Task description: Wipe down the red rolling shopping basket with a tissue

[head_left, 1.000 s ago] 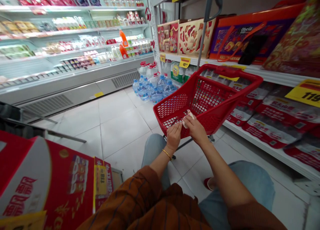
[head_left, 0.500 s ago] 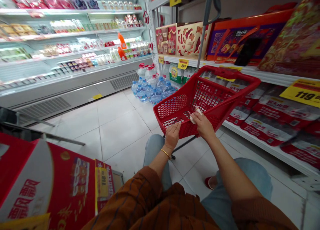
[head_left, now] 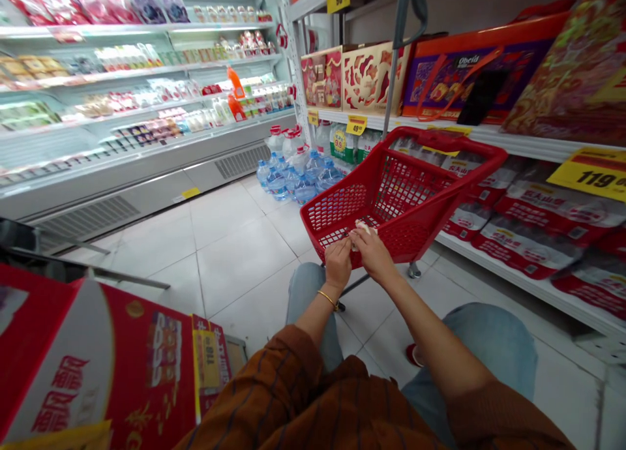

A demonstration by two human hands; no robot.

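Observation:
A red plastic shopping basket cart [head_left: 405, 195] stands on the tiled floor in front of me, its grey handle pole [head_left: 394, 65] rising behind it. My left hand [head_left: 338, 265] grips the basket's near rim with curled fingers; a gold bangle sits on that wrist. My right hand [head_left: 372, 249] is closed on a small white cloth or wipe [head_left: 362, 228] and presses it on the same rim, right beside the left hand. My knees in blue jeans show below.
Shelves on the right carry wrapped bottle packs [head_left: 533, 228], gift boxes [head_left: 372, 75] and yellow price tags [head_left: 589, 173]. Large water bottles [head_left: 298, 169] stand on the floor ahead. A chilled display case [head_left: 122, 111] runs along the left. Red cartons [head_left: 107, 365] sit at my near left.
My right hand with the white cloth slid right along the rim, then came back left next to my left hand. The left hand kept its grip on the rim.

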